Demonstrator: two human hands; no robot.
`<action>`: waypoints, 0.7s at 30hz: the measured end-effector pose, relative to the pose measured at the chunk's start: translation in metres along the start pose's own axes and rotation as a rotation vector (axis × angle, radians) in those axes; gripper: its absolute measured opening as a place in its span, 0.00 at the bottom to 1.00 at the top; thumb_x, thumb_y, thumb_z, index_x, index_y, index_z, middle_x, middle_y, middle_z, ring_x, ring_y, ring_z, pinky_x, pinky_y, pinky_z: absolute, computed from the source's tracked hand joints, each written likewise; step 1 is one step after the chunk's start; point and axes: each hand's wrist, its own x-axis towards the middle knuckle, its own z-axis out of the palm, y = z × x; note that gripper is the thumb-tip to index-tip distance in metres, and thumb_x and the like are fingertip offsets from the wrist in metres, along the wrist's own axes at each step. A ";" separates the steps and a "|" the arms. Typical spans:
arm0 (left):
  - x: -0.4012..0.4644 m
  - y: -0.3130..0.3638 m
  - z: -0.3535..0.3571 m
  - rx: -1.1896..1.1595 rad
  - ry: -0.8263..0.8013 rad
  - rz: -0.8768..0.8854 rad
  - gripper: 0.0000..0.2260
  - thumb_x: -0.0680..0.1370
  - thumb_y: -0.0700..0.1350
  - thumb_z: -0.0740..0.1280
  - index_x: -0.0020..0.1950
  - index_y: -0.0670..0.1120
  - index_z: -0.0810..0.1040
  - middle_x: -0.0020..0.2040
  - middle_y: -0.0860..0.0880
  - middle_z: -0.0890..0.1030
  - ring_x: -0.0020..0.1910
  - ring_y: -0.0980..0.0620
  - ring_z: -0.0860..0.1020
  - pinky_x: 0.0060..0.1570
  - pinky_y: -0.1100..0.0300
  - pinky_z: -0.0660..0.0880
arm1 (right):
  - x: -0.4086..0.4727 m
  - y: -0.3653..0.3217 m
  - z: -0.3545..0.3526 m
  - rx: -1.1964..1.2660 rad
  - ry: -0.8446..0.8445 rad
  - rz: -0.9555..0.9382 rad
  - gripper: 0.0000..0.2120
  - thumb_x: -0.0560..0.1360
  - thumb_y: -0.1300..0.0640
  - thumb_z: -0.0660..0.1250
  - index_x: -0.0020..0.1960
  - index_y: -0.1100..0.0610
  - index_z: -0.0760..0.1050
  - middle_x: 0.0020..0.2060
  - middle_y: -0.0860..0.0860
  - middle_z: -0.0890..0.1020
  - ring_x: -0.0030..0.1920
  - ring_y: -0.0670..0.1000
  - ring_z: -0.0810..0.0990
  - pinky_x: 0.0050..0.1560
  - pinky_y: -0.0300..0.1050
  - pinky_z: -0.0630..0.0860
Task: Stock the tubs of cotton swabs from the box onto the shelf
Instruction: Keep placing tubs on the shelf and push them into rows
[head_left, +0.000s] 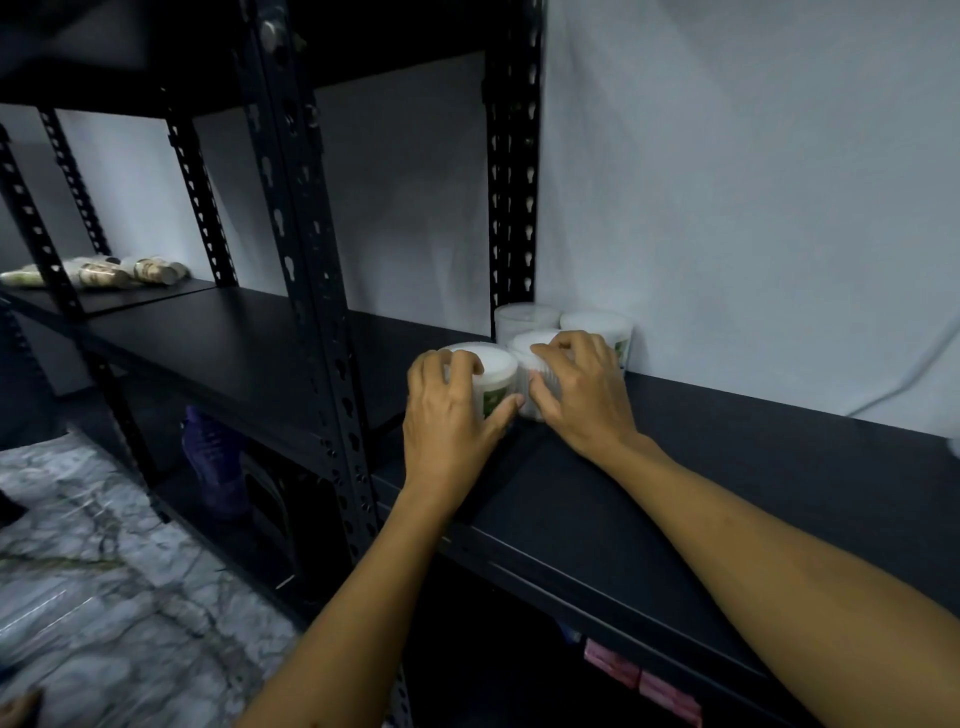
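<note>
White plastic tubs going two at a time into the back right corner of the black shelf, mid-frame.

Left hand has its grip curled round the front left tub, thumb on the green label side, fingers over the lid; right hand grips the front right tub the same way, mostly covering it. Both sit just in front of two back tubs by the upright post and the wall, likely to build tight rows from the corner outward. Tubs lidded, swabs inside not visible. Box out of view. Bottles lie on the far left shelf; pink packs below, lower right.
</note>
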 end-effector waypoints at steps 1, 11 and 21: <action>0.000 0.000 -0.001 -0.006 0.003 0.007 0.23 0.69 0.56 0.75 0.54 0.43 0.72 0.55 0.43 0.75 0.59 0.44 0.71 0.50 0.54 0.74 | -0.001 0.000 -0.002 -0.018 0.008 -0.001 0.16 0.71 0.54 0.65 0.55 0.59 0.79 0.49 0.57 0.77 0.51 0.59 0.75 0.50 0.55 0.73; -0.005 0.002 -0.008 -0.107 -0.030 0.053 0.21 0.70 0.53 0.74 0.55 0.43 0.71 0.53 0.45 0.75 0.55 0.47 0.72 0.49 0.60 0.68 | -0.021 -0.004 -0.034 -0.070 -0.023 0.032 0.18 0.72 0.49 0.61 0.56 0.56 0.79 0.47 0.54 0.76 0.48 0.57 0.74 0.48 0.53 0.71; -0.003 0.003 -0.008 -0.234 -0.170 0.127 0.22 0.70 0.53 0.75 0.60 0.44 0.77 0.62 0.45 0.75 0.63 0.47 0.71 0.60 0.56 0.69 | -0.054 0.013 -0.078 -0.080 -0.002 0.019 0.16 0.73 0.51 0.63 0.56 0.57 0.78 0.49 0.54 0.76 0.49 0.54 0.74 0.50 0.50 0.72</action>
